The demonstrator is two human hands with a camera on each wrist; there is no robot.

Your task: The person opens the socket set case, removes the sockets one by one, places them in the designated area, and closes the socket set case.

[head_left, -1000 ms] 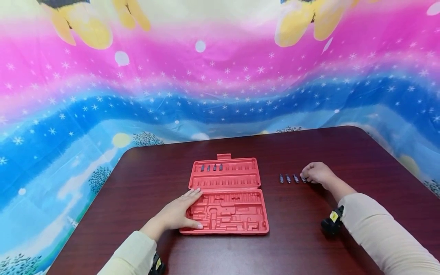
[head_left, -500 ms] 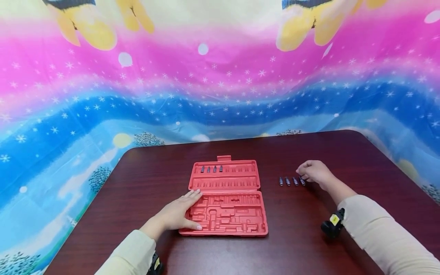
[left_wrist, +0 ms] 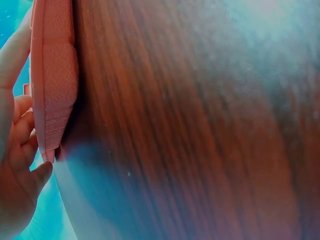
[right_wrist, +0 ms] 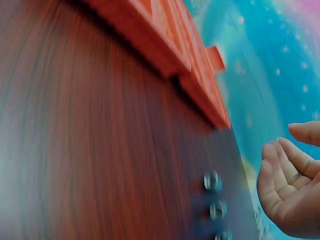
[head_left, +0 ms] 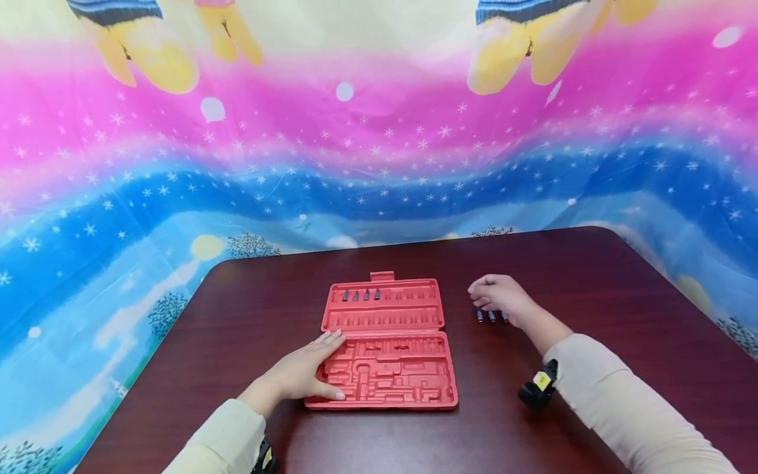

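My left hand (head_left: 299,368) rests with extended fingers over the left side of the open red plastic tool case (head_left: 408,408), its thumb lying inside the lower half. Several small dark bits (head_left: 366,294) stand in a row at the upper left of the lid. Over the table to the right of the case is my right hand (head_left: 503,299), fingers loosely bent. In the right wrist view a gap shows between its thumb (right_wrist: 306,133) and fingers, with no bit visible there. Three metal bits (head_left: 491,316) appear below this hand, partly covered; any further bit there is hidden.
The dark reddish-brown table (head_left: 379,441) reaches back to a patterned cloth backdrop (head_left: 379,158). A latch tab (head_left: 381,276) sticks out from the lid's far edge. Black wrist cameras (head_left: 537,390) sit on both forearms.
My right hand has left the rightmost bit of the row and moved left above the others. That bit, visible earlier, is out of sight now. My left hand stays on the case.
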